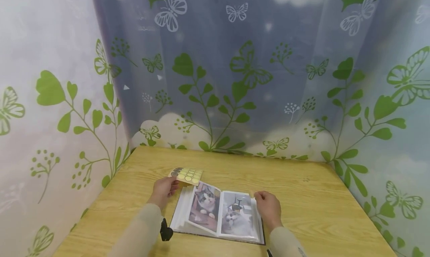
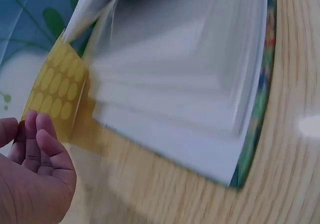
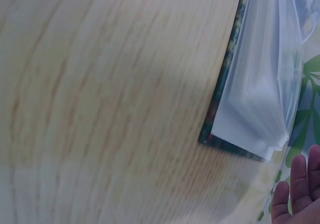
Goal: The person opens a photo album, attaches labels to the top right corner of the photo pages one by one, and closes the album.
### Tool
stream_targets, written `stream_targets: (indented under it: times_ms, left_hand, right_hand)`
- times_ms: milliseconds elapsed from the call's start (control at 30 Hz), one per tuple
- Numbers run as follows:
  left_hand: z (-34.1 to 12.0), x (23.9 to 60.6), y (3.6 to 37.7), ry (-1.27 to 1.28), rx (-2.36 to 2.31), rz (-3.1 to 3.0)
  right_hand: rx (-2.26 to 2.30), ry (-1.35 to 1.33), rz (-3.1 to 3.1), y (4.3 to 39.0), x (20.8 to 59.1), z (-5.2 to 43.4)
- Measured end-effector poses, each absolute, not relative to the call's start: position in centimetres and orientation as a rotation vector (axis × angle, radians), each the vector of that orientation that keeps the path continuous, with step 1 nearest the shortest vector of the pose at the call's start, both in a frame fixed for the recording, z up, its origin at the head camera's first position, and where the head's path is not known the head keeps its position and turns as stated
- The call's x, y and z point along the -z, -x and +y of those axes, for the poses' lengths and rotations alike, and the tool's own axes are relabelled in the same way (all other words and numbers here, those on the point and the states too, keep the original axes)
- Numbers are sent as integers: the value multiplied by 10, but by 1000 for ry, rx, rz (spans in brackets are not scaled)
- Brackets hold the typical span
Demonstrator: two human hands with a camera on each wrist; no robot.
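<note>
An open photo album (image 1: 220,234) lies on the wooden table, showing a cat photo on each facing page. My left hand (image 1: 163,190) pinches a yellow sheet of round stickers (image 1: 189,176) at its edge, above the album's upper left corner. In the left wrist view, thumb and fingertips of that hand meet at the sticker sheet (image 2: 59,86). My right hand (image 1: 270,208) is at the album's upper right edge, thumb and forefinger together at a page corner. Only some of its fingers (image 3: 299,184) show in the right wrist view, beside the fanned album pages (image 3: 255,109).
The wooden table (image 1: 312,208) spreads around the album. Behind and at both sides hang curtains (image 1: 215,81) printed with butterflies and leaves. A dark strap piece (image 1: 166,230) sits at the left wrist.
</note>
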State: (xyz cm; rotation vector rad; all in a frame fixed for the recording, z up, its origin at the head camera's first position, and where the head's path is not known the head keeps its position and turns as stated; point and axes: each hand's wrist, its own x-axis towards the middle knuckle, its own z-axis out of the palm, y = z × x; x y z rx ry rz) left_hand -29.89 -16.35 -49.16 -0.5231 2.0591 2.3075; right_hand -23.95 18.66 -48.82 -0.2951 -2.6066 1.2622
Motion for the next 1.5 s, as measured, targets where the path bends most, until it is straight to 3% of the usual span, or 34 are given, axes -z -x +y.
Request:
stream_targets:
  times_ms: [267, 467, 900, 1167, 1333, 1500]
  left_hand:
    - [-197, 498, 298, 668, -2178, 2241]
    - [-193, 488, 291, 673, -1931, 2479]
    - [-116, 460, 284, -62, -1556, 2901]
    - [-72, 459, 262, -604, -787, 3172]
    - [-50, 470, 243, -695, -384, 3177]
    - [-36, 480, 224, -623, -213, 3129]
  right_hand:
    - [-1274, 311, -2661, 239, 488, 190]
    - [-1294, 333, -2673, 239, 489, 194]
    - [-1211, 296, -2677, 239, 491, 201]
    - [-1184, 258, -2686, 242, 493, 202]
    - [-1182, 251, -2708, 245, 494, 203]
    - [-1058, 146, -2750, 251, 492, 208]
